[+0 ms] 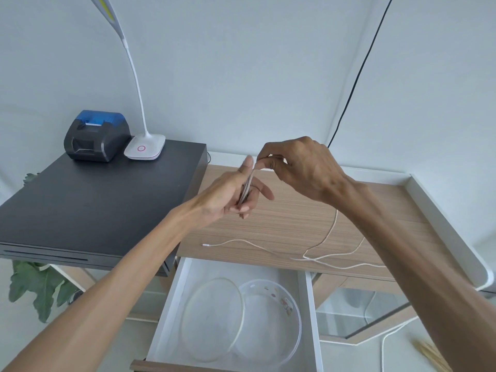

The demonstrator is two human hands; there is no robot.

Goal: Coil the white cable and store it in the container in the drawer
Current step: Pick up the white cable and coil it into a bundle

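My left hand (230, 196) is raised over the wooden desk (281, 224), and several turns of the white cable (322, 242) are wound around its fingers. My right hand (300, 167) pinches the cable just above the left thumb. The rest of the cable trails loose across the desk, its plug end lying near the front edge at the left. Below, the white drawer (171, 304) stands open. Inside it sits a round clear container (281, 320) with its clear lid (212, 318) leaning against its left side.
A black cash drawer (94, 205) stands to the left, carrying a small receipt printer (96, 135) and a white desk lamp (145, 147). A black wire (359, 73) runs down the wall. A raised white rim (442, 218) borders the desk at the right. A leafy plant (37, 285) shows at lower left.
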